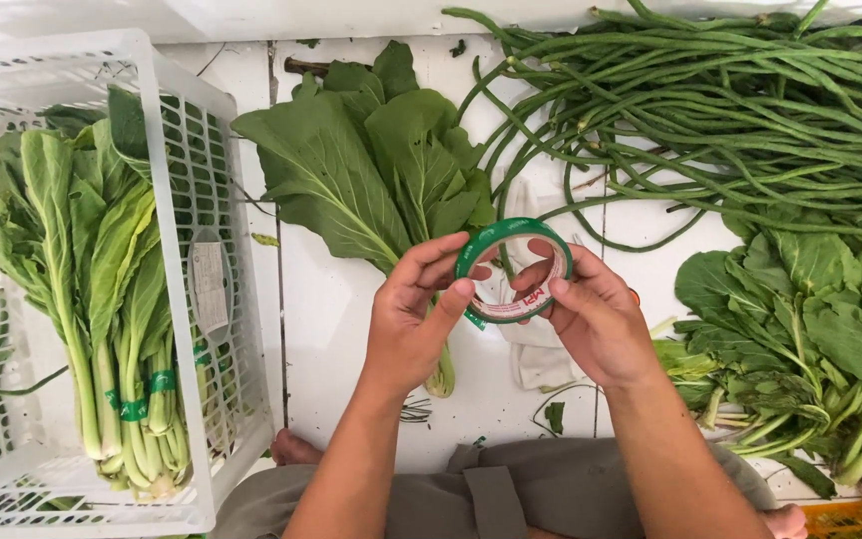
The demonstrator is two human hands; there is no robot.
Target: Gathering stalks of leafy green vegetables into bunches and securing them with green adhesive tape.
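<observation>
We see one white plastic crate (202,200) holding bundled leafy greens (102,289) tied with green bands. Right of the crate, our left hand (413,314) and right hand (591,314) together hold one roll of green tape (513,268), a thin ring with a pale inner core, fingers (429,262) curled closed around its rim. It hovers above one loose bunch of greens (371,170) on the white table (321,309), with a pile of long beans (710,110) farther right.

Both bare forearms rise from the lower edge and angle inward, so the hands meet at the middle. The left hand (413,314) is turned palm-inward, its thumb and curled fingers pinching in front of it. The right hand (591,317) faces it, fingers bent and closed in a matching grip.
</observation>
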